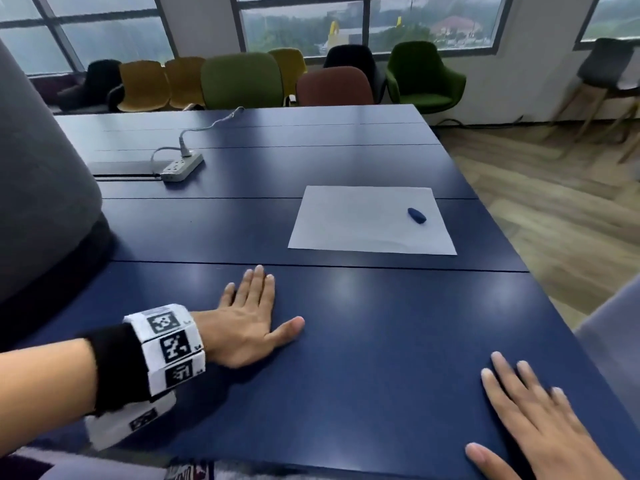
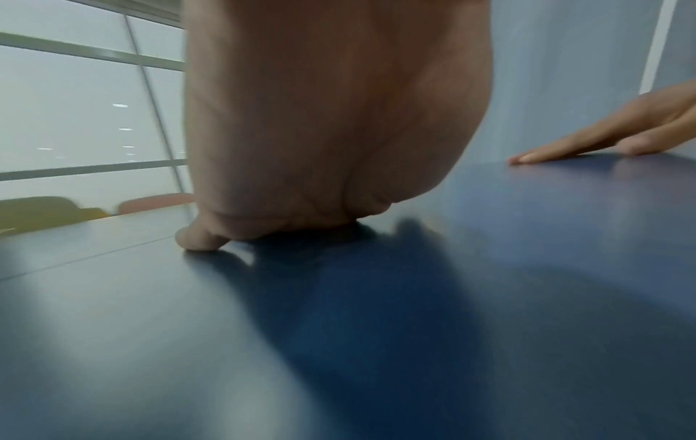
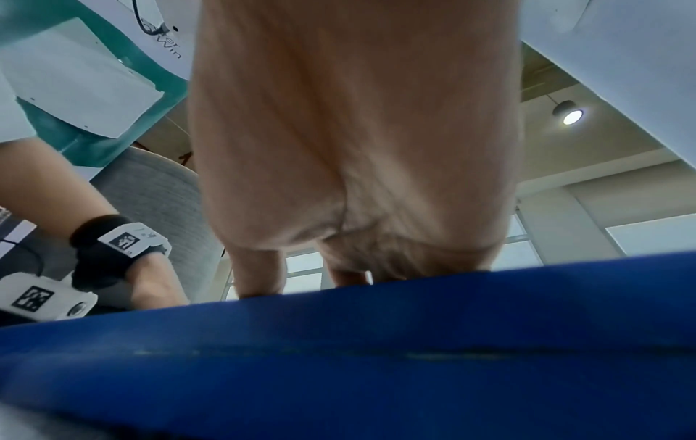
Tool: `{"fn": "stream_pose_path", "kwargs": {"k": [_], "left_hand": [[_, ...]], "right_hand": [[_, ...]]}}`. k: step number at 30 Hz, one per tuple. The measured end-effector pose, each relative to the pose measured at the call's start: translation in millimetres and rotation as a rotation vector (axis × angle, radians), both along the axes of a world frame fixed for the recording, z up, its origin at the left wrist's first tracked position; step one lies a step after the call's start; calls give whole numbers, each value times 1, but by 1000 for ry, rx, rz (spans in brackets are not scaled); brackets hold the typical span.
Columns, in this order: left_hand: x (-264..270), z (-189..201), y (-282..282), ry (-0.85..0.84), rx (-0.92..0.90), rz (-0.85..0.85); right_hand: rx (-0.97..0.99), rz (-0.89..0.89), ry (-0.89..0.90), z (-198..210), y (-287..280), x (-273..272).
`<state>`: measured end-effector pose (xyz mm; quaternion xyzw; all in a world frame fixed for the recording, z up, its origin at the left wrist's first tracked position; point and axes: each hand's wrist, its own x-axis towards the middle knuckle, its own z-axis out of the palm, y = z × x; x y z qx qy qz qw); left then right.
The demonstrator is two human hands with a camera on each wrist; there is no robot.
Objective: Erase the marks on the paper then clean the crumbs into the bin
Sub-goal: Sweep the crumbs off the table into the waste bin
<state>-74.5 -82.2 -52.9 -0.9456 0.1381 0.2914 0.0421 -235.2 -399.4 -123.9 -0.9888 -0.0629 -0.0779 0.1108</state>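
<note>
From the head view, the left hand (image 1: 247,320) lies flat on the dark blue counter (image 1: 381,341), fingers straight and spread, holding nothing; its white wristband (image 1: 166,344) carries black square code markers, no readable words. The right hand (image 1: 540,424) also lies flat, fingers apart, near the counter's front edge. Well beyond both, a white paper (image 1: 363,220) lies flat, looking blank, with a small dark blue eraser (image 1: 416,215) resting on its right part. A white power strip (image 1: 181,167) sits farther left.

The left wrist view shows the palm pressed on the counter.

In the right wrist view, "Win" (image 3: 169,47) reads on a white surface overhead.
</note>
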Motion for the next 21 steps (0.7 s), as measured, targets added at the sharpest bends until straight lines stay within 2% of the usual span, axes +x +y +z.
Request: {"fn": "stream_pose_path", "kwargs": {"k": [6, 9, 11, 13, 18, 21], "left_hand": [[-15, -4, -99, 96, -74, -309], [-14, 12, -118, 208, -181, -349], [-12, 27, -106, 216, -269, -263], [-11, 38, -67, 135, -274, -128], [-33, 13, 67, -58, -41, 300], [-58, -10, 83, -73, 60, 449]], "right_hand": [[-45, -30, -2, -5, 2, 3], [-41, -43, -24, -5, 2, 3], [-37, -52, -34, -5, 3, 2], [-38, -51, -48, -6, 2, 0], [-47, -58, -122, -9, 3, -5], [-48, -58, -129, -9, 3, -6]]}}
